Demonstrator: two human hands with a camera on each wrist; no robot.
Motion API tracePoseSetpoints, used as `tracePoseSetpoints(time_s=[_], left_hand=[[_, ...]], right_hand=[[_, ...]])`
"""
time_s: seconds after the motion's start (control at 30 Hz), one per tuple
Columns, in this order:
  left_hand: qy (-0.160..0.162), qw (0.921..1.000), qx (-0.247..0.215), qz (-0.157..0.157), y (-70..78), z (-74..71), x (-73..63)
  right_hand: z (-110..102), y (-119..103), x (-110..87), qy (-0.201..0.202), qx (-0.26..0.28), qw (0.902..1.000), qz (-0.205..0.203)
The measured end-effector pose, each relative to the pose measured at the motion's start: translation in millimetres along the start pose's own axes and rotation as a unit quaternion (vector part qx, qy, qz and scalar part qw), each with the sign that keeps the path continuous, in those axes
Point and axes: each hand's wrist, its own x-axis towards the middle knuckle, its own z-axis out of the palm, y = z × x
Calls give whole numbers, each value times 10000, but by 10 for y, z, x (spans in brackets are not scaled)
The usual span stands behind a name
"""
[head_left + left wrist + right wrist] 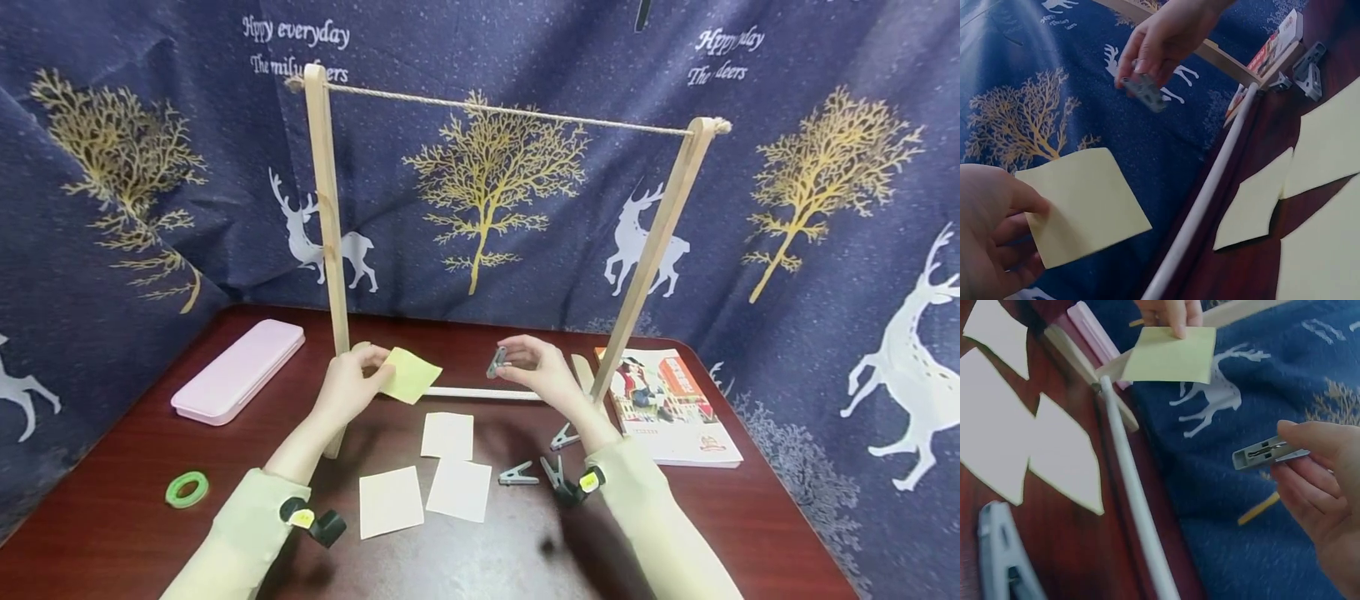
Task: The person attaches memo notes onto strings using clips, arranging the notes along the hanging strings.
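Note:
My left hand (350, 382) pinches a yellow square sticky note (409, 376) by its left edge, between thumb and fingers. Across from it, my right hand (537, 367) holds a grey clothespin (497, 362) by its handle end; the right wrist view shows its metal spring, with the thumb on top. Both hands are raised inside a wooden frame, below the rope (510, 110) strung between its two posts. Three pale yellow sticky notes lie on the table beneath, one of them the left note (391, 502). Another clothespin (517, 474) lies to their right.
The frame's left post (330, 208) and right post (652, 250) flank the hands, with a white rod (483, 393) low between them. More clothespins (564, 437) lie by the right forearm. A pink case (238, 371) and green tape roll (187, 489) sit left, a book (672, 406) right.

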Motion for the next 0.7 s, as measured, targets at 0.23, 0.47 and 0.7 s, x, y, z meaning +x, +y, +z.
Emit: tracePoseSetpoints(time_s=[0.23, 0.47, 0.7], left_hand=[[201, 9997, -146, 19, 137, -150, 127], [751, 9958, -193, 495, 282, -299, 233], [1112, 9903, -159, 823, 431, -453, 384]], right_hand=[[34, -321, 231, 143, 275, 9989, -350], [94, -623, 463, 314, 310, 9959, -792], [96, -965, 683, 635, 254, 9883, -1362]])
